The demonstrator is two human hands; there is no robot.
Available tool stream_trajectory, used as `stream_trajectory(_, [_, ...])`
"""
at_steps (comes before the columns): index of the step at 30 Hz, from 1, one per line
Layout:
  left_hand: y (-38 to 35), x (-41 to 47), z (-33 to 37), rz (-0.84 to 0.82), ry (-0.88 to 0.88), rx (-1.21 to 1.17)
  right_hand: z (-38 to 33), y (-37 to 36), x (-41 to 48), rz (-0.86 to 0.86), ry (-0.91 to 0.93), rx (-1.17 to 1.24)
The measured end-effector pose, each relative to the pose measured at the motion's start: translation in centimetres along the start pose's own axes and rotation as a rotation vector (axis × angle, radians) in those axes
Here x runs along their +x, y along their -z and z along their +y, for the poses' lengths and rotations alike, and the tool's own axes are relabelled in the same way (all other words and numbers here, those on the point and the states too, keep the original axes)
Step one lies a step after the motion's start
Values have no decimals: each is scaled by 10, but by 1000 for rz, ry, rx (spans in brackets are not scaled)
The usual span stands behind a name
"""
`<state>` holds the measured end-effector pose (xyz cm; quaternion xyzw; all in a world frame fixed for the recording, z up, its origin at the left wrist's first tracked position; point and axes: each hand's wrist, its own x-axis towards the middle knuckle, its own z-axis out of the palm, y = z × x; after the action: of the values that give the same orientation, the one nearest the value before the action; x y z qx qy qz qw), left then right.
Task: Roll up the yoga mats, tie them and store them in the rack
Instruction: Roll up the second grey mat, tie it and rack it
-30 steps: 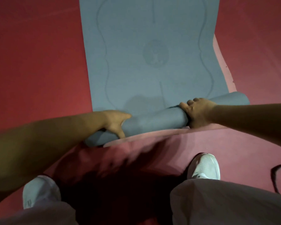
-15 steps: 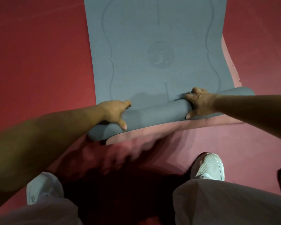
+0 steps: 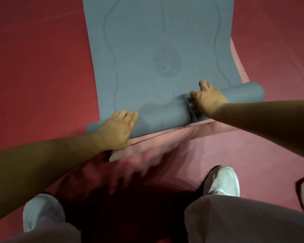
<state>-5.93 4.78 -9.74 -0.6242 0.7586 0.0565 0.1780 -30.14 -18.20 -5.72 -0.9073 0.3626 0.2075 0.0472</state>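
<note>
My left hand [image 3: 117, 129] now lies flat, fingers straight, pressing the roll [image 3: 162, 118] instead of cupping it. My right hand [image 3: 208, 101] curls over it. The roll of the blue yoga mat [image 3: 165, 32] has moved nearer its round emblem [image 3: 166, 63].

Worn on the head, wide-angle, a single view. Looks forward and steeply down from above the knees, facing toward 12 o'clock along the blue mat [image 3: 165, 41]. Sits near, with the left hand [image 3: 117, 129] just below centre and the right hand [image 3: 207, 102] toward 2 o'clock. Takes in the left shoe [image 3: 42, 211] at 7 o'clock, the right shoe [image 3: 221, 181] at 5, and the red floor [image 3: 33, 67] at 10.
</note>
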Motion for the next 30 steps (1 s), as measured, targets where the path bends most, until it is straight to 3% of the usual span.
stream_trajectory(4, [0, 8, -2, -20, 46, 55, -13, -12, -13, 120, 65, -153])
stream_trajectory(6, [6, 15, -7, -51, 104, -8, -15, -20, -16, 128, 72, -109])
stream_trajectory(9, [16, 32, -24, -213, 184, -196, -9, -28, -8, 37, 129, -169])
stream_trajectory(12, [27, 41, -42, -275, 173, -310, -4, -29, 6, -71, 150, -280])
stream_trajectory(18, [18, 34, -74, -242, 319, -741, 3, 5, 32, 52, 167, -199])
stream_trajectory(21, [19, 42, -82, -141, 321, -599, 10, -1, 29, 120, 169, -171])
stream_trajectory(26, [23, 35, -66, 37, 320, -280, 15, 3, 46, 37, 164, -35])
stream_trajectory(30, [10, 25, -42, 71, 317, -158, 12, -3, 48, -49, 145, -125])
